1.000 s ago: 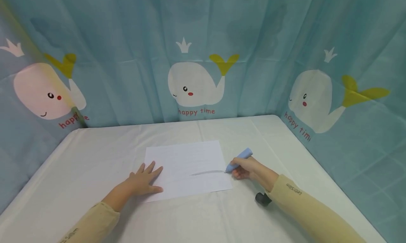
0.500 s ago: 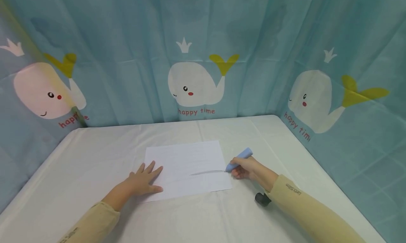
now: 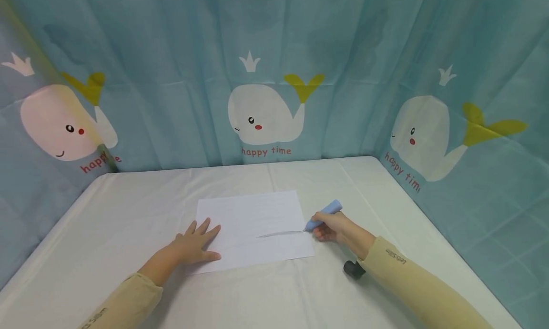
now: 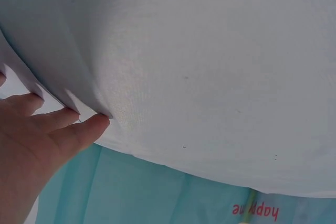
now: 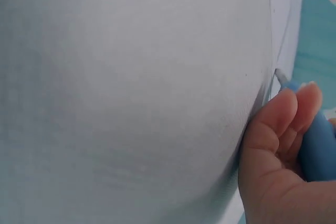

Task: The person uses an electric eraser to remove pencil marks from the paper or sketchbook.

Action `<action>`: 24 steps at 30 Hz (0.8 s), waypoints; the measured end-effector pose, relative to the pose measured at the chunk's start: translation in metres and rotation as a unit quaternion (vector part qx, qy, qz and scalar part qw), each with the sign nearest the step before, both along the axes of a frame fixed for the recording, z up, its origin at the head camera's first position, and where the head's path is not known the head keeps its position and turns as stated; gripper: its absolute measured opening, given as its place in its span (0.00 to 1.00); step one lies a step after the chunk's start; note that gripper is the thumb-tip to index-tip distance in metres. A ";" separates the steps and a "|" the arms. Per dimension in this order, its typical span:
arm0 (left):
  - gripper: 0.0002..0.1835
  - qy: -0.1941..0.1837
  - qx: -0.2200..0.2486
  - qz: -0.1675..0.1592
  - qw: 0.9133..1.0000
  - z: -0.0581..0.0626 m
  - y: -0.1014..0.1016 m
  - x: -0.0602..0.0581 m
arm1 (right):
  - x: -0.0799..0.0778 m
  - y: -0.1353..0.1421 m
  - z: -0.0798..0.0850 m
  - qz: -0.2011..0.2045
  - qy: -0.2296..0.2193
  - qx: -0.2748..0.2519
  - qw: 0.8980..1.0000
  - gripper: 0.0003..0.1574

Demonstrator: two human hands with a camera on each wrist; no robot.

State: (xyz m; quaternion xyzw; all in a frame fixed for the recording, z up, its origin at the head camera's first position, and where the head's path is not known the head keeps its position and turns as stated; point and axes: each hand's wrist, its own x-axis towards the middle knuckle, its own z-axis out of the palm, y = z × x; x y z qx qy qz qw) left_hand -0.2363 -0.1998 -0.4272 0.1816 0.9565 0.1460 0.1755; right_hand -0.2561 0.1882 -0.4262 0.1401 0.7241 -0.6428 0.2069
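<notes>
A white sheet of paper (image 3: pixel 253 214) lies on the white-covered table. My left hand (image 3: pixel 195 245) rests on its left side with fingers spread; in the left wrist view the fingertips (image 4: pixel 100 121) lie along the paper's edge. At the right edge of the sheet, my right hand (image 3: pixel 328 226) grips a blue pen-shaped craft knife (image 3: pixel 330 208), its barrel tilted up to the right. The grey tip (image 5: pixel 279 74) of the knife shows in the right wrist view, right at the paper's edge. From there a thin grey slit (image 3: pixel 279 233) runs leftward across the sheet.
A small black object (image 3: pixel 353 270) sits under the right sleeve, partly hidden by it. Blue curtains (image 3: pixel 180 109) with printed whales stand behind the table (image 3: pixel 141 200) and along both sides.
The slit in the paper looks narrower than a second ago, and the knife tip has shifted very slightly away from me. The left hand has stayed in place.
</notes>
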 end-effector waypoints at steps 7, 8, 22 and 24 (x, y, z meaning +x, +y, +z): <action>0.49 -0.001 0.000 0.003 1.000 0.000 0.000 0.000 | -0.001 -0.001 0.000 -0.005 0.003 -0.004 1.000 0.14; 0.49 -0.002 0.000 0.003 1.000 0.000 0.000 -0.001 | -0.001 -0.001 -0.001 -0.006 0.004 -0.006 1.000 0.14; 0.49 -0.002 0.003 0.002 1.000 0.000 -0.002 0.001 | -0.001 -0.002 0.001 -0.006 0.002 -0.011 1.000 0.16; 0.48 -0.002 0.004 0.001 1.000 0.001 -0.001 0.001 | -0.001 -0.002 0.001 -0.008 0.004 -0.012 1.000 0.16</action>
